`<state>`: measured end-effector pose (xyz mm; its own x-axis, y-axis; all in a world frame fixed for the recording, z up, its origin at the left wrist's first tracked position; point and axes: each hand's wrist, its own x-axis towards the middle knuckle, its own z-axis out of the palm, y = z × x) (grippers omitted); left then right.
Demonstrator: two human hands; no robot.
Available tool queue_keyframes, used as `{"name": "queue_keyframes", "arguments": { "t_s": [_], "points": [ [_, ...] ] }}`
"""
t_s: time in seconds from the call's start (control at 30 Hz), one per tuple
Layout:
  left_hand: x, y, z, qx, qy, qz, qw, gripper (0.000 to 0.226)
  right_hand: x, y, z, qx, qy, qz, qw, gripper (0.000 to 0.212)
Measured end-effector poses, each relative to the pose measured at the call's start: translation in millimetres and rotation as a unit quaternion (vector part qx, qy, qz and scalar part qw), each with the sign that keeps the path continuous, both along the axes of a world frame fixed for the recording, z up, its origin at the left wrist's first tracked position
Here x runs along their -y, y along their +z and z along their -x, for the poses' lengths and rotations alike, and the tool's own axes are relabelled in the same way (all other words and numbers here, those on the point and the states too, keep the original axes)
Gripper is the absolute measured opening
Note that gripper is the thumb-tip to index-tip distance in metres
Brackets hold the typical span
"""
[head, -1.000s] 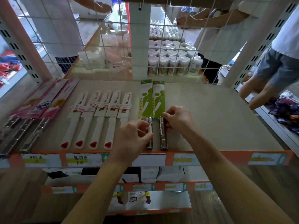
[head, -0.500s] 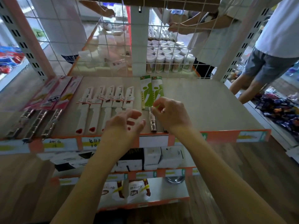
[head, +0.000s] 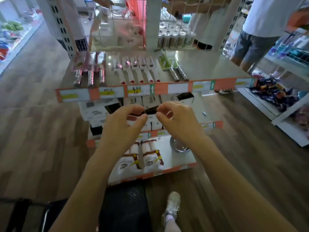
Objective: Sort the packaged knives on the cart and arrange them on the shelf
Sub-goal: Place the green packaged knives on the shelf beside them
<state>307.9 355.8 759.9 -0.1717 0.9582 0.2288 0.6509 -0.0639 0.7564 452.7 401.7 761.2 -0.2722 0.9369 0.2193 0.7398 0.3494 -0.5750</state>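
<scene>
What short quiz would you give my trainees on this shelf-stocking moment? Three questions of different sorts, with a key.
1. True or false: the left hand grips a knife.
2. Fill in: the white-handled knives with red tips on the top shelf number ____.
3. Where do the green-packaged knives lie on that shelf? A: left of all the other knives. B: in the middle of the row. C: right of all the other knives.

Key: 1 false, it holds nothing, in front of the shelves. 2 five. 3 C.
</scene>
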Motion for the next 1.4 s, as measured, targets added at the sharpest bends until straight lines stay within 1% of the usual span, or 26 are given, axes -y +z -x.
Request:
{"name": "queue_keyframes", "arguments": {
  "t_s": [0.17, 0.3, 0.43, 0.57, 0.67, 0.77, 0.83, 0.93, 1.03, 1.2, 1.3, 1.4],
  "points": [
    [58.4, -0.4, 8.0, -0.002, -0.019, 0.009, 1.0, 0.023, 63.8, 3.0, 5.1, 0.031, -0.017, 0.002, 0.999, 0.023],
    [94.1, -2.6, 8.8, 0.011, -0.018, 0.011, 1.0, 0.023, 99.7, 4.3, 1.9, 0.037, -0.013, 0.008, 0.999, 0.022],
    [134.3, -8.1, 7.3, 0.011, -0.015, 0.02, 1.0, 0.021, 132.9, 0.1, 2.1, 0.024, 0.009, 0.027, 0.999, 0.021],
    [175.4, -16.6, 9.7, 0.024, 0.025, 0.034, 0.999, 0.021, 167.0, -12.6, 12.3, 0.001, 0.049, 0.047, 0.998, 0.021],
    [205.1, -25.6, 12.3, 0.005, 0.042, 0.055, 0.998, 0.022, 194.3, -23.0, 20.6, -0.012, 0.077, 0.064, 0.995, 0.021],
    [233.0, -31.9, 13.5, 0.01, 0.041, 0.065, 0.997, 0.019, 218.6, -31.9, 26.0, -0.009, 0.1, 0.076, 0.992, 0.019],
    [248.7, -35.3, 15.2, 0.005, 0.044, 0.073, 0.996, 0.02, 232.3, -36.8, 28.0, -0.006, 0.112, 0.083, 0.99, 0.019],
    [266.9, -43.8, 21.2, 0.01, 0.059, 0.093, 0.994, 0.025, 248.0, -44.4, 32.8, -0.006, 0.116, 0.092, 0.989, 0.018],
    [278.2, -51.3, 28.9, 0.013, 0.074, 0.108, 0.991, 0.024, 256.1, -53.7, 39.8, 0.0, 0.114, 0.102, 0.988, 0.017],
    [291.0, -69.7, 49.4, 0.007, 0.073, 0.124, 0.99, 0.023, 266.9, -73.2, 61.7, 0.004, 0.122, 0.123, 0.985, 0.02],
    [294.2, -92.5, 69.3, 0.003, 0.068, 0.127, 0.99, 0.024, 271.2, -95.5, 79.1, -0.004, 0.116, 0.133, 0.984, 0.019],
    [294.9, -134.0, 90.5, -0.009, 0.056, 0.136, 0.989, 0.025, 272.8, -138.0, 99.3, -0.013, 0.107, 0.143, 0.984, 0.019]
  ]
}}
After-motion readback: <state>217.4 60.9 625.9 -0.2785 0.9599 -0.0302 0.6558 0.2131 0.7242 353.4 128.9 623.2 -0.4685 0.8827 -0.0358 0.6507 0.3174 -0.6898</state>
